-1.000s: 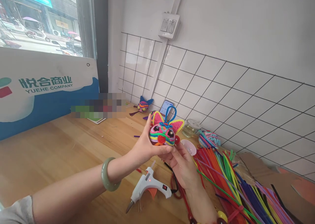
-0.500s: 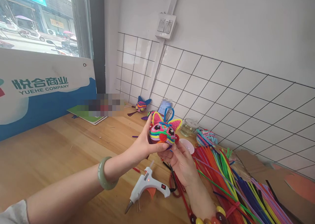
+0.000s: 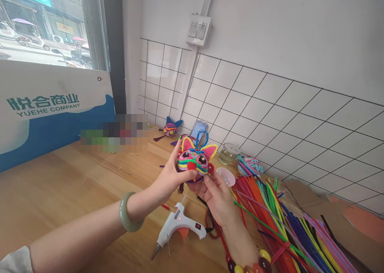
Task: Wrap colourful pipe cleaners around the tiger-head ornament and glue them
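Note:
A colourful animal-head ornament (image 3: 194,157) made of pipe cleaners is held up above the table. It has pink ears edged in yellow, dark shiny eyes, a red nose and a blue loop on top; a dark tassel shows below. My left hand (image 3: 168,177) grips its left side, thumb across the lower front. From the lower right, my right hand (image 3: 218,199) pinches its edge near a red ball; some of those fingers are hidden behind it. Under the hands lies a white glue gun (image 3: 180,223) with a small red light lit and its nozzle towards me.
On the right spread bundles of pipe cleaners (image 3: 270,217) and brown cardboard (image 3: 324,229). Behind the ornament are a pink dish (image 3: 225,177), a glass jar (image 3: 228,153), a phone (image 3: 199,131) and another blue-eared ornament (image 3: 171,128). A printed board (image 3: 57,117) stands at left.
Both hands and the ornament appear slightly further left in the view, as does the whole background. The grip on the ornament looks the same.

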A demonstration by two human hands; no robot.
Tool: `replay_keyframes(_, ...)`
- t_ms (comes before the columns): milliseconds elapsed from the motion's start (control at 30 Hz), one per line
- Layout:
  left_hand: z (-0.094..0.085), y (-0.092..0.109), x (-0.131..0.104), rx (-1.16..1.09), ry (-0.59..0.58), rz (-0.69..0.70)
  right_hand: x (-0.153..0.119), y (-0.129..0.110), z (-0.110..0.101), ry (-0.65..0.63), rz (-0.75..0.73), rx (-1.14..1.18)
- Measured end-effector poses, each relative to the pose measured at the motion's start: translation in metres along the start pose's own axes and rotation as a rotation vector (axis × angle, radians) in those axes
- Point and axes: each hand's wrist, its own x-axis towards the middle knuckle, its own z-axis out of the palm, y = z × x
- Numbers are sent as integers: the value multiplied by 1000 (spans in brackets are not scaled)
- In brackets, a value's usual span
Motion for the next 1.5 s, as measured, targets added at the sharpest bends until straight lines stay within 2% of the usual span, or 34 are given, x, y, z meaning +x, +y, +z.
replay_keyframes(300,-6,-7,4,-75,-37,26,-2,-3,5,26,0,-12)
replay_keyframes(567,-4,-6,5,-168,-27,-85,-7,-10,14,106,1,-67)
replay_keyframes(733,-4,-8,6,-190,-43,-93,-6,-12,16,110,-5,-76)
replay_keyframes(867,-7,-10,6,-141,-24,-39,-5,-9,13,43,-38,-66)
replay_keyframes(1067,-12,-15,7,-18,-95,100,-1,-2,0,-55,-85,-43)
replay_keyframes(1200,-13,-16,7,34,-117,159,1,1,-5,-67,-89,-50)
replay_keyframes(1500,-12,-14,5,72,-156,188,1,2,-7,-82,-93,-44)
